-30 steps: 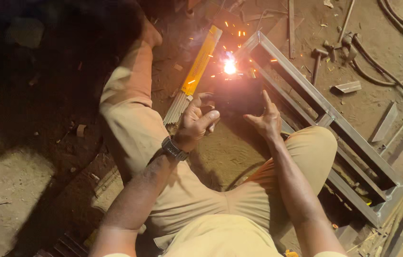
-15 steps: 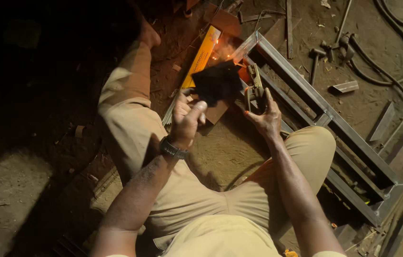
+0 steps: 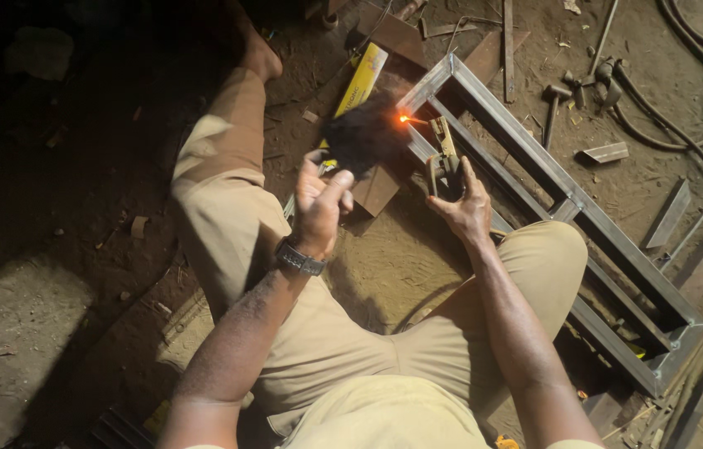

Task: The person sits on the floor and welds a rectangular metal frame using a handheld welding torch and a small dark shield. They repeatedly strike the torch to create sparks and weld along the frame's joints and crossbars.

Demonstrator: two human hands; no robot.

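Note:
I sit on a dirt floor in beige trousers. My left hand [image 3: 322,199], with a wristwatch, holds a dark welding glass [image 3: 360,140] up over the work. My right hand [image 3: 461,204] grips a welding electrode holder [image 3: 444,158], whose rod ends in a small orange glow [image 3: 404,119] at the near corner of a grey rectangular steel frame [image 3: 572,199]. The frame lies on the ground and runs from upper middle to lower right. The dark glass hides part of the frame's corner.
A long yellow box [image 3: 361,79] lies by my left leg. A hammer [image 3: 553,108], metal offcuts [image 3: 605,153] and dark cables [image 3: 700,91] sit to the right of the frame. More steel strips [image 3: 669,214] lie at far right. The left side is dark ground.
The bright welding flash with sparks has died down to a small orange glow. My left hand brought the dark glass up over the joint, and my right hand closed on the electrode holder.

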